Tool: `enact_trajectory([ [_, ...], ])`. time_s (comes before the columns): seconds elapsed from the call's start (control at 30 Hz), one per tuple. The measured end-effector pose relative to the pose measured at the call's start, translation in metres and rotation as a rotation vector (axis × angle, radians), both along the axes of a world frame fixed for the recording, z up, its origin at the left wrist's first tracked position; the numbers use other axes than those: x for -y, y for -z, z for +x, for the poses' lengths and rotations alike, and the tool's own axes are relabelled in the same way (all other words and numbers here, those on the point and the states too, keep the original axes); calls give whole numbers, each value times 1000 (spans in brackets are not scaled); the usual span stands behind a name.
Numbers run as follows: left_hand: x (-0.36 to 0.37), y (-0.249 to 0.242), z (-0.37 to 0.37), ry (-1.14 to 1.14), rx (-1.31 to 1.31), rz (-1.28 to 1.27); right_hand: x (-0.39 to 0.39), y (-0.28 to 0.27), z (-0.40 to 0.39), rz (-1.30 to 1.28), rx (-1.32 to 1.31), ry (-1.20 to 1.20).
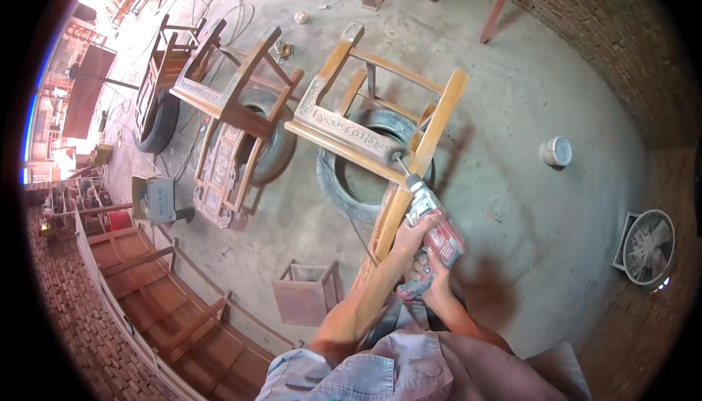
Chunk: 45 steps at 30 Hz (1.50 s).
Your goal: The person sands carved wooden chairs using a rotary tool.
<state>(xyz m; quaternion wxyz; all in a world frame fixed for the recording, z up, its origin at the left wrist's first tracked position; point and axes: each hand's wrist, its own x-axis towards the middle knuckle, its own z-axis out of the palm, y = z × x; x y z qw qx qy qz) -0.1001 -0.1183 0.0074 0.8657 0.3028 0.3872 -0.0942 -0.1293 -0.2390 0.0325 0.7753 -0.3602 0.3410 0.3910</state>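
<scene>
Both hands hold a red and grey power drill. My left hand is closed around the drill's body behind the chuck. My right hand wraps the handle lower down. A small round dark attachment on the drill's shaft meets the carved rail of a wooden chair frame, near its corner. Whether it is spinning cannot be made out. The chair frame lies tilted over a tyre. Carved scrollwork runs along the rail, and the wood is yellowish brown.
Left of it, another carved chair rests on a second tyre. A wooden stool stands near my feet. On the right are a white bucket and a fan. Cables trail across the floor, and a cardboard box stands left.
</scene>
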Motion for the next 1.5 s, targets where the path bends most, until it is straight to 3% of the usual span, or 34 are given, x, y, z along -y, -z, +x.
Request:
enact_trajectory([
  [0.53, 7, 14, 2, 51, -32, 37, 1, 8, -2, 13, 2, 31],
  [0.8, 2, 4, 7, -44, -35, -26, -2, -1, 11, -19, 62, -43],
  [1.0, 14, 23, 0, -29, -53, 83, -1, 4, 3, -2, 53, -19],
  [1.07, 4, -5, 4, -8, -43, 86, -2, 0, 6, 23, 66, -18],
  [1.17, 4, 21, 7, -67, -25, 68, -6, 6, 12, 27, 21, -4],
  [1.33, -2, 1, 6, 44, -83, 92, -6, 15, 0, 69, 31, 5],
  [1.5, 0, 13, 3, 14, -47, 94, -6, 9, 2, 60, -10, 20],
])
